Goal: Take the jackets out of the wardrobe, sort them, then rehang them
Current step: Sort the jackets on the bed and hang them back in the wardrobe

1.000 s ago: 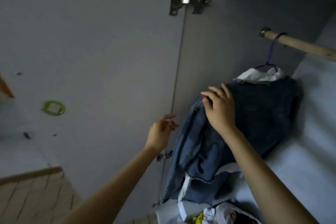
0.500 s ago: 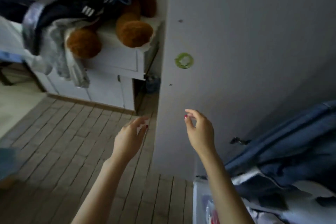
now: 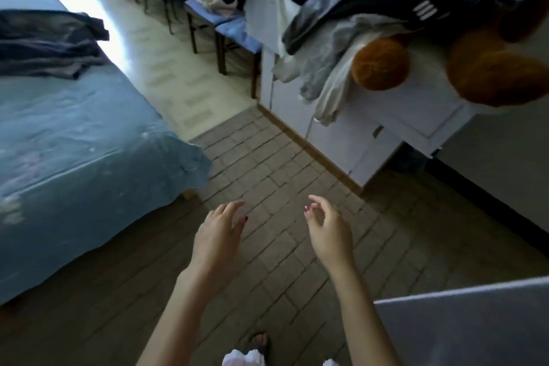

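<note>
My left hand (image 3: pixel 218 235) and my right hand (image 3: pixel 328 232) hover side by side over the tiled floor, fingers loosely curled, holding nothing. A dark garment (image 3: pixel 50 44) lies folded on the blue bed (image 3: pixel 74 151) at the far left. More dark and grey clothes (image 3: pixel 371 0) are heaped on the white cabinet (image 3: pixel 371 140) at the upper right. The wardrobe's inside and the denim jacket are out of view; only a grey door panel (image 3: pixel 463 327) shows at the bottom right.
A brown plush toy (image 3: pixel 481 68) sits on the white cabinet beside the clothes. Blue-topped benches (image 3: pixel 234 27) with more fabric stand behind it. My sandalled foot (image 3: pixel 260 342) shows at the bottom edge. Bare tiled floor (image 3: pixel 282 157) lies between bed and cabinet.
My view has swung left from the wardrobe to the room and bed. My right hand let go of the denim jacket; both hands now hang free over the floor.
</note>
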